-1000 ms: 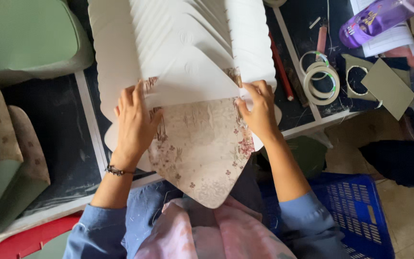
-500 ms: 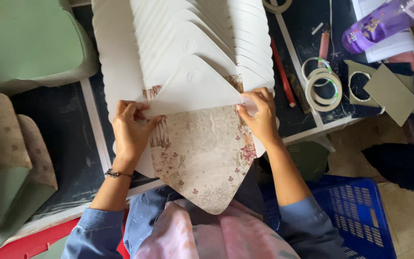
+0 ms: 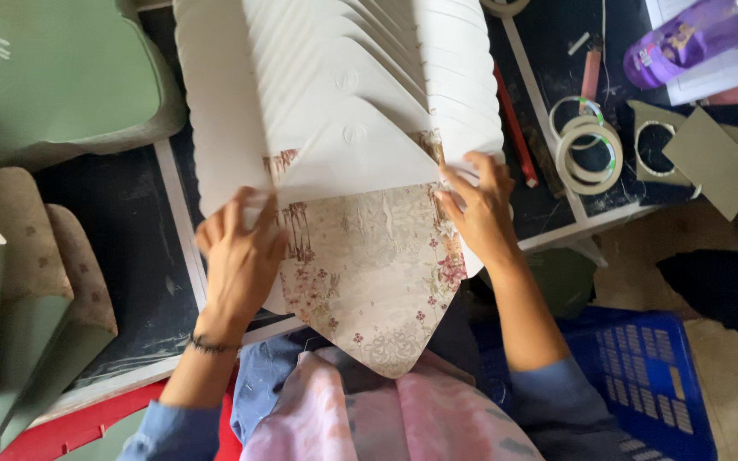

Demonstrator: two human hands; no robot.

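Both hands — left hand (image 3: 239, 256), right hand (image 3: 476, 205) — press floral paper (image 3: 377, 273) (flat).

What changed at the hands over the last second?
Little. The left hand slid slightly down and outward along the left edge of the floral sheet; the right hand stayed pressing its right edge under the fanned white sheets. Nothing was taken up or let go. The tape rolls and blue crate kept their places.

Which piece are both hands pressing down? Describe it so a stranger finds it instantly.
Start at the fanned stack of white cards on the dark table. Beneath its front edge lies the flowered sheet, between the left hand and right hand. Only it is patterned and pointed.
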